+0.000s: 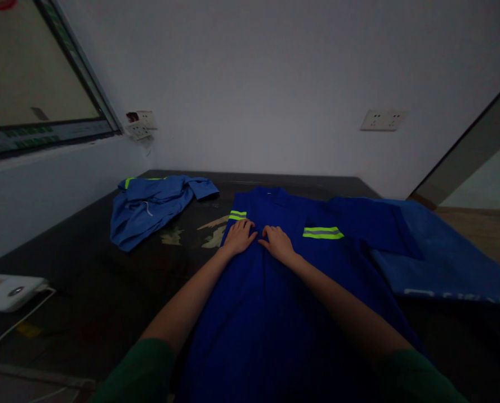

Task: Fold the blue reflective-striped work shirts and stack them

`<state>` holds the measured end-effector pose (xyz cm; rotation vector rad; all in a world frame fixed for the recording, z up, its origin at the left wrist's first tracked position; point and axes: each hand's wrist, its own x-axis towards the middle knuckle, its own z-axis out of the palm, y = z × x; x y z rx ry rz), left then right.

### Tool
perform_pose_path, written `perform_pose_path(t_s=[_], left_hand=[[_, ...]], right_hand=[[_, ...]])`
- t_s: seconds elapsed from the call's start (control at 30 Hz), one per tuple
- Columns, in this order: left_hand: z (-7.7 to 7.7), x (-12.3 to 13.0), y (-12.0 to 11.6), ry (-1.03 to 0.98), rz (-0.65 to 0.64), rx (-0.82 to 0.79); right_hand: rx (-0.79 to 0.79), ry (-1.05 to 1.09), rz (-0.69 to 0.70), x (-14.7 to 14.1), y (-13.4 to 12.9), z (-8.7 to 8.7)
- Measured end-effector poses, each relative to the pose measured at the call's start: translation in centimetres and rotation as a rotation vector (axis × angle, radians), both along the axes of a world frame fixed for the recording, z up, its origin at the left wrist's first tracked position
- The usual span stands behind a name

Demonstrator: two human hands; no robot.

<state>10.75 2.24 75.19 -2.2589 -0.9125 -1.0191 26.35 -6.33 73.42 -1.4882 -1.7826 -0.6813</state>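
Left hand (239, 237) and right hand (278, 244) rest loosely spread, gripping nothing, on the blue reflective-striped work jacket (245, 313) beneath them; front already flat, one sleeve (369, 225) outstretched to their right

One head-worn camera looked forward and down, close above the spread garment (270, 302). It faced the wall (258, 95) beyond.

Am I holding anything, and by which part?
Can't tell if gripped: left hand and right hand touch the dark blue garment at its chest.
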Motion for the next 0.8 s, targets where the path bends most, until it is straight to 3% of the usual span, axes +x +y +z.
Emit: perform_pose_path(t_s=[0.33,0.47,0.57,0.67,0.8], left_hand=[[0.2,0.0,-0.5,0.015,0.002,0.018],[-0.1,0.2,-1.9,-0.026,-0.086,0.129],[-1.0,1.2,-2.8,0.001,-0.133,0.099],[-2.1,2.3,-3.0,0.069,-0.070,0.023],[-2.7,2.9,-2.8,0.132,0.019,-0.001]], right_hand=[[0.065,-0.040,0.002,0.2,-1.5,-1.0],[0.122,0.029,0.008,3.7,-3.3,-1.2],[0.101,0.094,-0.050,7.2,-3.7,-0.9],[0.069,0.102,-0.069,9.6,-2.9,-0.6],[-0.010,-0.008,-0.069,10.8,-1.2,-0.8]])
